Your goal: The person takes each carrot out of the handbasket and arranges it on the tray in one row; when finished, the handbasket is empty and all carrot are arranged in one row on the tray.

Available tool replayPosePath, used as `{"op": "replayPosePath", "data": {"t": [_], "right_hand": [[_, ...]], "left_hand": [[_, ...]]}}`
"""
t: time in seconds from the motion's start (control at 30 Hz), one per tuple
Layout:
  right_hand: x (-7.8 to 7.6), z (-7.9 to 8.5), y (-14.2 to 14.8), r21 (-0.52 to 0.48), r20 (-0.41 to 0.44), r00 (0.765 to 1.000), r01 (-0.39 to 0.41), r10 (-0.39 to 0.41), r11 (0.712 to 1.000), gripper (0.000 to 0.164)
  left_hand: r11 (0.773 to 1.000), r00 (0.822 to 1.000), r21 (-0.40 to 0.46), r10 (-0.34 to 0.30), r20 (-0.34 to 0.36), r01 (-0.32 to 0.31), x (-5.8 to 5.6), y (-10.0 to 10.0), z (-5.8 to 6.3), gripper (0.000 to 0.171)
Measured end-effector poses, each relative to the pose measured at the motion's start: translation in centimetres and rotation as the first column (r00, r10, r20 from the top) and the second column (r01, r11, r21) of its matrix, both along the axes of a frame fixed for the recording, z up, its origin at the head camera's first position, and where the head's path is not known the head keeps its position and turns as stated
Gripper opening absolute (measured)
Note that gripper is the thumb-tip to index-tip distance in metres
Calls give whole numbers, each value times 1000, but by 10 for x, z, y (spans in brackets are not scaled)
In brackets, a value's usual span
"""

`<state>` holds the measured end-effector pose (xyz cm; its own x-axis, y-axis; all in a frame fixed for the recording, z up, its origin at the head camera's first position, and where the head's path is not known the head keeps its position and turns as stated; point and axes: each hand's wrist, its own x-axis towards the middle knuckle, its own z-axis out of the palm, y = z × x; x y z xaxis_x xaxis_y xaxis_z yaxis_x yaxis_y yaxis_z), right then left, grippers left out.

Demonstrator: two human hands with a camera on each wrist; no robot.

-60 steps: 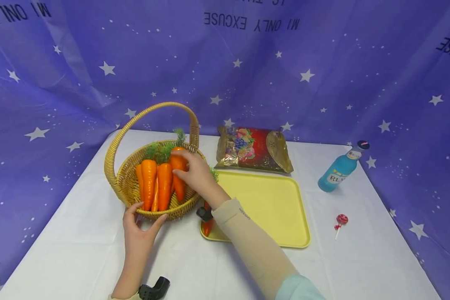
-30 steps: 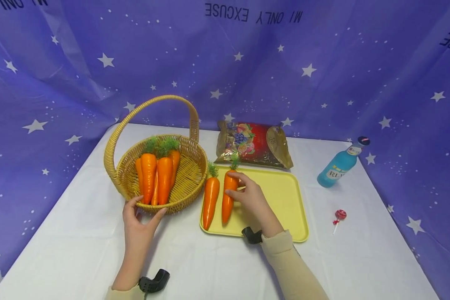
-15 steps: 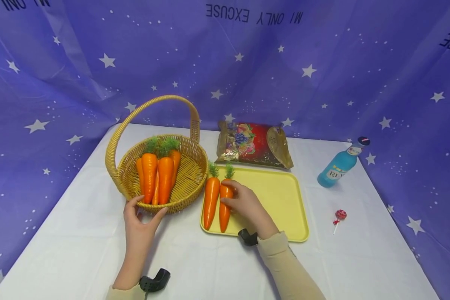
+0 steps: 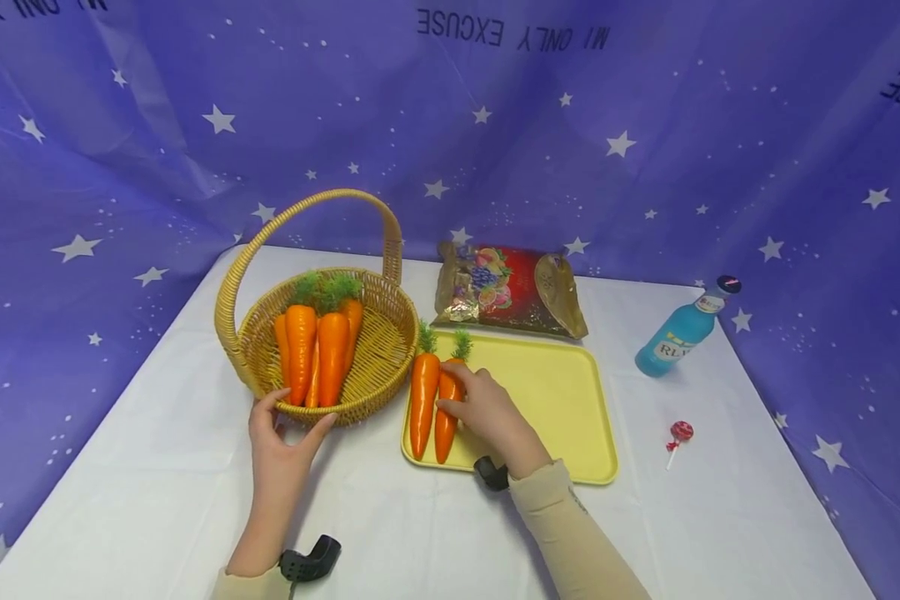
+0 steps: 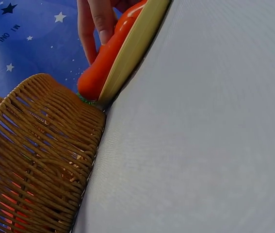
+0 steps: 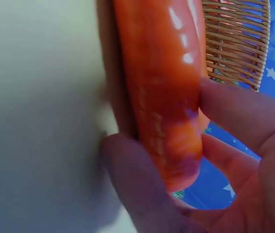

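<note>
My left hand [image 4: 281, 454] holds the near rim of a wicker basket [image 4: 381, 342], thumb outside and fingertips at the edge. Several orange carrots [image 4: 300, 350] with green tops lean together inside it. On the yellow tray [image 4: 543, 408], my right hand [image 4: 489, 414] pinches a carrot [image 4: 446, 433] between thumb and fingers. Another carrot [image 4: 423, 408] lies close along its left side. Up close in the right wrist view, the fingers straddle the thick end of the held carrot [image 6: 161, 73]. The left wrist view catches the basket's woven wall [image 5: 45, 150] and the tray's edge.
Behind the tray lies a red and gold bag [image 4: 510, 290] with fruit pictures. A blue bottle [image 4: 678, 333] is at the right, with a red lollipop [image 4: 681, 432] nearer on the white cloth [image 4: 390, 533]. A starry purple curtain [image 4: 525, 192] hangs behind.
My right hand has moved from the basket to the tray with a carrot, then shifted left until it lies beside the other carrot. My left hand stays on the basket rim.
</note>
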<state>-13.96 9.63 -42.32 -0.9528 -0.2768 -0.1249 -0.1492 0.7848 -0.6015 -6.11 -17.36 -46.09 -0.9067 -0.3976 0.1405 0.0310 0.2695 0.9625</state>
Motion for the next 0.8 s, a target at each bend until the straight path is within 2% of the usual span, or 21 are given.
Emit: {"op": "replayPosePath", "data": {"t": [0.2, 0.3, 0.37, 0.47, 0.6, 0.8], "right_hand": [[2, 11, 3, 118, -74, 996, 59, -50, 991, 58], [1, 21, 5, 117, -137, 987, 102, -86, 988, 56], [-1, 29, 6, 66, -157, 983, 108, -96, 992, 55], [-4, 41, 4, -65, -135, 987, 75, -83, 995, 55], [-9, 56, -5, -243, -96, 995, 2, -26, 970, 58], [-19, 72, -30, -321, -77, 995, -80, 58, 944, 61]], "left_hand": [[1000, 1000, -14, -9, 0, 9, -1, 1, 1, 75], [1000, 1000, -23, -9, 0, 9, -2, 1, 2, 75], [1000, 1000, -27, -7, 0, 7, -1, 1, 2, 73], [1000, 1000, -27, -6, -4, 6, 0, 1, 3, 73], [1000, 1000, -21, -4, 0, 4, 0, 0, 3, 74], [1000, 1000, -15, 0, 6, 0, 2, 1, 2, 75]]}}
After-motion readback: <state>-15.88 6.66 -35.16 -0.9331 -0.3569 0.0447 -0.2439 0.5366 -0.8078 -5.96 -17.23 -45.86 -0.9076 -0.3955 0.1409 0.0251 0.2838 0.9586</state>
